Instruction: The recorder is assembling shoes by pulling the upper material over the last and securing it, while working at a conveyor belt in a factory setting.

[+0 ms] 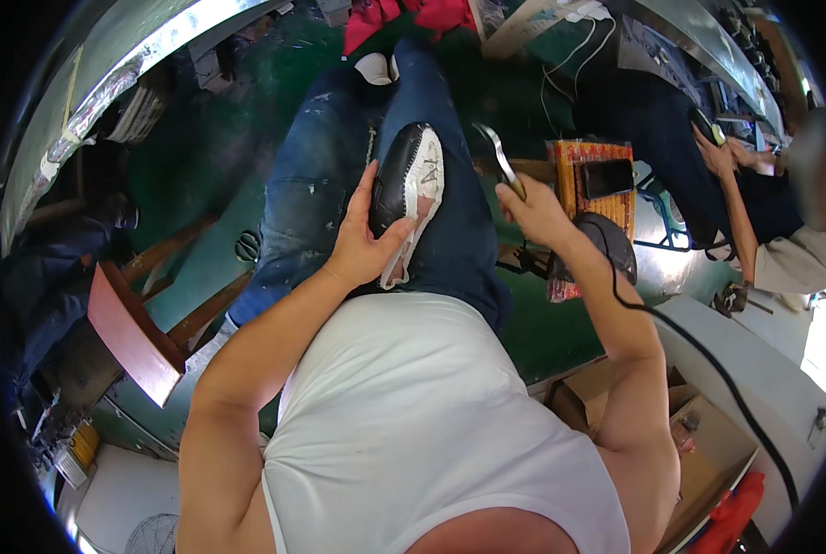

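Observation:
Across my thighs lies a shoe upper on a last (400,185), black on one side, with a white stitched edge and a pale underside facing up. My left hand (368,235) is closed around its near part, thumb on the pale side and fingers along the black side. To the right, my right hand (535,210) grips a hand tool (500,159) with a curved, shiny metal end and a short handle mostly hidden in the fist. The metal end points up and left, apart from the shoe. I cannot make out the tool's exact kind.
Right of my knees, a dark phone (608,178) rests on a yellow-and-red stack (572,175), with a dark rounded object (607,242) nearer. Scissors (247,245) and a reddish wooden stool (131,323) are left. A black cord (708,360) crosses my right arm. A co-worker's hands (719,155) hold something rightward.

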A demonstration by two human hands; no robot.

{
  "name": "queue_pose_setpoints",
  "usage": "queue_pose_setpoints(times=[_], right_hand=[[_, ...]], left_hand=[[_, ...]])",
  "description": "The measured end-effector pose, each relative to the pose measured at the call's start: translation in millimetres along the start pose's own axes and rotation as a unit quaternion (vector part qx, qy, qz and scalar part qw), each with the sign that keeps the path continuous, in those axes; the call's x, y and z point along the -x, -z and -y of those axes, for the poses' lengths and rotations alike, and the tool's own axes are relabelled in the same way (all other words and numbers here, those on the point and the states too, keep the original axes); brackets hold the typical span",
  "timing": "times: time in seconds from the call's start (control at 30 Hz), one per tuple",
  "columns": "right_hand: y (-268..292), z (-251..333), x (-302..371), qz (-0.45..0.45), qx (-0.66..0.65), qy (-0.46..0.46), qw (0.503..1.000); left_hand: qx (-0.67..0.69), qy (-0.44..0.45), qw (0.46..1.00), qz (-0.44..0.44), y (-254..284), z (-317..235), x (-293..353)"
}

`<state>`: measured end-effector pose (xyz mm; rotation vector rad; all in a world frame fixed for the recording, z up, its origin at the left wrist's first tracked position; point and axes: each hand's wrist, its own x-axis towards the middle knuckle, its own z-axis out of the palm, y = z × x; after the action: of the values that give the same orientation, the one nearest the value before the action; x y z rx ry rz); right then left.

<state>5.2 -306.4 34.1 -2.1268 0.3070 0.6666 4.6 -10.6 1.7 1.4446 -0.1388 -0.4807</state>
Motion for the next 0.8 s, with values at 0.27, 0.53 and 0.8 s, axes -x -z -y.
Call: queue_pose_setpoints(times=[0.27, 0.53, 0.8], right_hand=[[-5, 30, 41, -0.030, 0.177, 0.288, 0.941], [1, 52, 37, 0.077, 0.196, 0.195, 0.958], [2, 60, 19, 0.032, 0.246, 0.253, 0.935]], left_hand=[[-0.014, -0.001, 1.000, 0.018, 5, 1, -3], [-0.038, 0.007, 0.999, 0.018, 4, 0, -3], [-0.026, -0.002, 0.999, 0.024, 11, 1, -1]])
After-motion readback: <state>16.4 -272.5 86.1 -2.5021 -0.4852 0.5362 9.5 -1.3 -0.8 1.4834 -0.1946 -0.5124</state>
